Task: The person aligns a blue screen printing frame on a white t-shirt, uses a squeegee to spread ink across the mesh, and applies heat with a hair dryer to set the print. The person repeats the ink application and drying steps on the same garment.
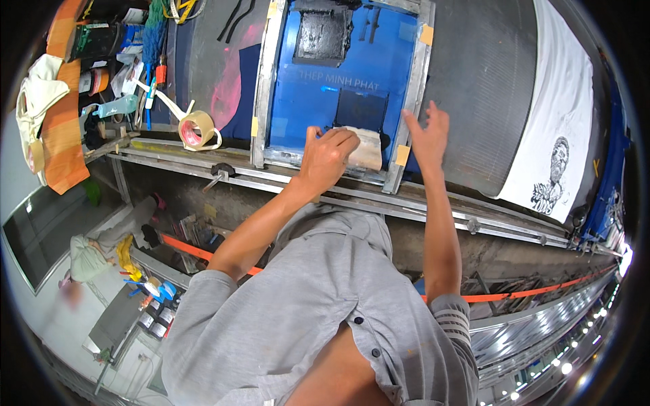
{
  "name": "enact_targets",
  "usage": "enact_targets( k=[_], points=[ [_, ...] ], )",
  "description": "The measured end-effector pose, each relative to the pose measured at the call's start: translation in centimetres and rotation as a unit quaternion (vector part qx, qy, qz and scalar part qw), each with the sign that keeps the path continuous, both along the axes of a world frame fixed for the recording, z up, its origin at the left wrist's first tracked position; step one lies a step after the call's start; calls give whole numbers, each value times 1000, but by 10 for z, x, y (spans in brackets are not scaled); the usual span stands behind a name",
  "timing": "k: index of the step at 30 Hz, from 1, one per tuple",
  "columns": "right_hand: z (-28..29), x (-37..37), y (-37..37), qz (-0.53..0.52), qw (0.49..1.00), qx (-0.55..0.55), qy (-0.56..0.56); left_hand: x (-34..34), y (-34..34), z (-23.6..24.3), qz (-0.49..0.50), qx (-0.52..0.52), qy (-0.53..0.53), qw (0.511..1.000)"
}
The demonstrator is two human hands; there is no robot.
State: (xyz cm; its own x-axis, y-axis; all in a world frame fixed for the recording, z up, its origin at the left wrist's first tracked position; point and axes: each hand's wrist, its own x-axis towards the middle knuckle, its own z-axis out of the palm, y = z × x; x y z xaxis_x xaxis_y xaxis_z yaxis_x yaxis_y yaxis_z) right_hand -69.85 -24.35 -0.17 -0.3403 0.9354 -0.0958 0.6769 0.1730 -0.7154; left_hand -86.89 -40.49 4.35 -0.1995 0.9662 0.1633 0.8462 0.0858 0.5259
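Observation:
A screen-printing frame (418,74) with metal sides and a blue mesh lies before me on a dark printing table. Black ink (319,37) covers a square patch at its far end, and a dark rectangle (362,111) shows nearer to me. At the near end of the mesh rests a pale squeegee (366,150) with black ink at its right end. My left hand (326,157) is closed on the squeegee's left part, fingers curled; its blade edge is hidden. My right hand (429,134) is held by the frame's right side, fingers apart, holding nothing.
A tape roll (196,130) sits on the table's near edge, left of the frame. Bottles and tools crowd the far left beside an orange strip (68,128). To the right lies a white printed cloth (548,135). A metal rail (406,211) runs along the near edge.

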Motion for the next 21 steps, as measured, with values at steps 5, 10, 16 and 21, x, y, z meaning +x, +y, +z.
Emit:
enact_targets(
  k=[5,10,16,21],
  points=[
    [-20,-5,-3,51,991,100,-72,-24,27,9,-1,-88,-70,994],
    [5,-9,-2,59,993,93,-51,-54,79,18,31,-7,-65,997],
    [13,-17,-8,4,998,67,2,-16,12,-11,7,61,-13,998],
    [12,-23,-15,-2,993,118,13,23,-49,-15,28,56,-16,998]
  ],
)
